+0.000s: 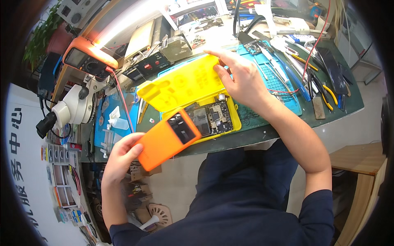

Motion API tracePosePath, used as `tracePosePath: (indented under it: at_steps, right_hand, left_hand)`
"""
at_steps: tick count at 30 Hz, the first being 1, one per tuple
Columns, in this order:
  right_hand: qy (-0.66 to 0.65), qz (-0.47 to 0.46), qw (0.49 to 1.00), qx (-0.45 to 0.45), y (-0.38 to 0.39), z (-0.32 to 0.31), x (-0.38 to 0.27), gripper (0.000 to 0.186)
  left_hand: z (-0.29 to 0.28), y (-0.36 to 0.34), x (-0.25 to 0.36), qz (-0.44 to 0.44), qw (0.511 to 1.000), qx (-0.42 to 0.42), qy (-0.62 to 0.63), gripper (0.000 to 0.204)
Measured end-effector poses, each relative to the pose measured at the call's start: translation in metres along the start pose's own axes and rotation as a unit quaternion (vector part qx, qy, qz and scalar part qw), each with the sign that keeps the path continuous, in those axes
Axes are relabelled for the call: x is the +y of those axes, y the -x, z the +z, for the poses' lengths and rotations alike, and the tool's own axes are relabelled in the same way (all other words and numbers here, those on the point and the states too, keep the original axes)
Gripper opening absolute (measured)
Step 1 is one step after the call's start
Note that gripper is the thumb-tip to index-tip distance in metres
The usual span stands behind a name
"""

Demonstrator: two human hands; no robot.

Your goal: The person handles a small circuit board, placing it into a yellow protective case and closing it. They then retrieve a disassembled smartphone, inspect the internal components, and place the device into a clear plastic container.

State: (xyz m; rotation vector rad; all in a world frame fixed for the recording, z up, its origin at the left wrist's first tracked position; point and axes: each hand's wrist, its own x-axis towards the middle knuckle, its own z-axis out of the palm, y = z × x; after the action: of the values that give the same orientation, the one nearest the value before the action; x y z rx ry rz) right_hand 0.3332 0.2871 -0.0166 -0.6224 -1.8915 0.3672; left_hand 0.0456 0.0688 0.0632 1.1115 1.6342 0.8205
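Observation:
My left hand (122, 155) pinches an orange phone back cover (162, 143) by its lower left end. A dark camera window shows at the cover's upper end. The cover is tilted and overlaps the near left part of a yellow plastic box (223, 130). Inside the box lie a phone circuit board (218, 115) and other dark phone parts. The box's raised yellow lid (180, 88) leans up behind them. At the lid's upper right corner my right hand (246, 80) grips the edge between thumb and index finger.
Left of the box are an orange multimeter (92, 57), a white microscope (74, 105) and a small clear bottle (119, 123). Tweezers, pliers (327, 97) and other hand tools crowd the right side, partly on a blue mat (287, 104). The green bench edge (258, 139) runs before me.

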Motion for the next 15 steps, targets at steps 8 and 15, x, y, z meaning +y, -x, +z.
tracePosePath:
  at_steps: [8,15]
  right_hand:
    - [-0.003,0.040,0.999,-0.032,0.001,-0.005,-0.007,0.042]
    - [0.010,0.024,1.000,-0.012,0.000,-0.005,-0.004,0.038]
  left_hand:
    - [0.043,-0.073,0.008,0.001,0.997,-0.073,-0.037,0.037]
    - [0.062,-0.063,0.023,0.232,0.850,0.053,-0.470,0.041]
